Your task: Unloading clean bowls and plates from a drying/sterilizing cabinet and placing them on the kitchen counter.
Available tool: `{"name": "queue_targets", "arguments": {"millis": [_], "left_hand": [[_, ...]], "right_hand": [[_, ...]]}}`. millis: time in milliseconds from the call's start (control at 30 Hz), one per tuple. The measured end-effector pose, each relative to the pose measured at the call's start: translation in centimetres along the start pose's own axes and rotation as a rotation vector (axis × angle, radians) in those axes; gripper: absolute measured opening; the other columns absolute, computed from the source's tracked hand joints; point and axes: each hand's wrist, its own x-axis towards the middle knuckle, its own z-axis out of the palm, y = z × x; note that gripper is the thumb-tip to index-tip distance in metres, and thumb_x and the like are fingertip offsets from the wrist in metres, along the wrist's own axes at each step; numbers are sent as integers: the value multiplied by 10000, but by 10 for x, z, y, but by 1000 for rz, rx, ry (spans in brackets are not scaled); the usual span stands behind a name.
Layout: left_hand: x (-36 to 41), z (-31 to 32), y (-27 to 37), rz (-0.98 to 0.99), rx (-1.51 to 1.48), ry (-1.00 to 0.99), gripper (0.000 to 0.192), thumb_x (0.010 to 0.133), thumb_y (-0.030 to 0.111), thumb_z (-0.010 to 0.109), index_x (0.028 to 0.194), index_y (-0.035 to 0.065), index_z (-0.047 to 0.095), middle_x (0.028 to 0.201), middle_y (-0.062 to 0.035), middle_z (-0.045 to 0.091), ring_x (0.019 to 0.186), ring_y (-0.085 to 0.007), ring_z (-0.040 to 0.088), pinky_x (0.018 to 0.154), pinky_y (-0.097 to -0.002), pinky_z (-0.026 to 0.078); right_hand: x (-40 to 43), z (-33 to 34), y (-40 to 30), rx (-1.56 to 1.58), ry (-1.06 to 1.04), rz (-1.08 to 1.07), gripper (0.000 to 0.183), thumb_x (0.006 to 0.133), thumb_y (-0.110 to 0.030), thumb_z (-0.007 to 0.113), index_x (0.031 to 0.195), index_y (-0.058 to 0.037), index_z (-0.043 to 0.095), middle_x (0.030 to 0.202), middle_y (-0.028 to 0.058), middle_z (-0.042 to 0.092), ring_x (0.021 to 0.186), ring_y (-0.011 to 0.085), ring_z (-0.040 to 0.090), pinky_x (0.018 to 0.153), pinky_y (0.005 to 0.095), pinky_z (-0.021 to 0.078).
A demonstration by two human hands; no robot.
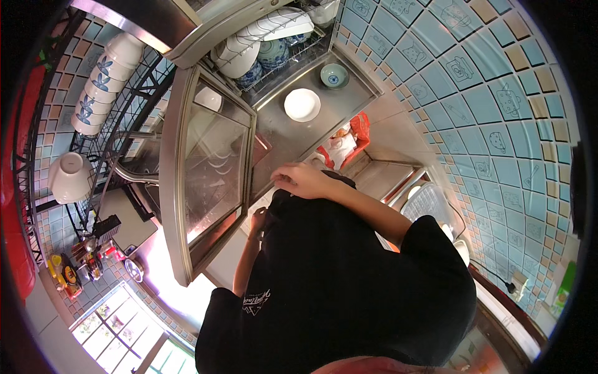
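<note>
My right hand (301,180) is in front of my black shirt, by the front edge of a stainless steel surface (280,133). Its fingers are loosely bent, and nothing shows in them. Lower and to the left, my left hand (258,219) hangs beside my body; it is small and partly hidden by the shirt, so its grip is unclear. On the steel surface stand a white bowl (302,105) and a pale green bowl (334,76) with a blue motif inside. A metal-framed glass cabinet door (217,168) stands swung out, close to my left hand.
Dishes fill a wire rack (289,61) in the cabinet. White cups (96,89) and upturned bowls (71,177) sit on a black rack at left. A red plastic bag (359,133) with waste is below the steel edge. A sink faucet (133,175) is behind the door.
</note>
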Motion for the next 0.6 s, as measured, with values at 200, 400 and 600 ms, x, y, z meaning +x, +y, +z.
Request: {"name": "queue_targets", "arguments": {"millis": [200, 400, 600], "left_hand": [[-6, -4, 19, -28, -43, -42, 436, 801, 382, 558, 1114, 83, 608, 1004, -188, 637, 951, -287, 619, 783, -369, 489], [-16, -15, 44, -123, -19, -62, 423, 806, 356, 561, 1101, 56, 608, 948, -170, 656, 803, -240, 651, 688, -339, 505], [-21, -23, 10, 64, -107, -25, 359, 793, 261, 542, 1089, 67, 602, 684, -54, 594, 513, -123, 521, 431, -278, 419]], "right_hand": [[-2, -1, 8, -6, 31, -6, 189, 833, -203, 564, 958, -63, 585, 844, 147, 619, 699, 308, 618, 632, 403, 483], [0, -28, 38, -262, 97, 193, 285, 830, -373, 556, 987, -140, 601, 787, 133, 647, 735, 309, 631, 663, 425, 492], [65, -168, 187, -500, 825, 794, 494, 813, -466, 547, 872, 15, 640, 770, 174, 659, 736, 325, 651, 668, 407, 514]]}}
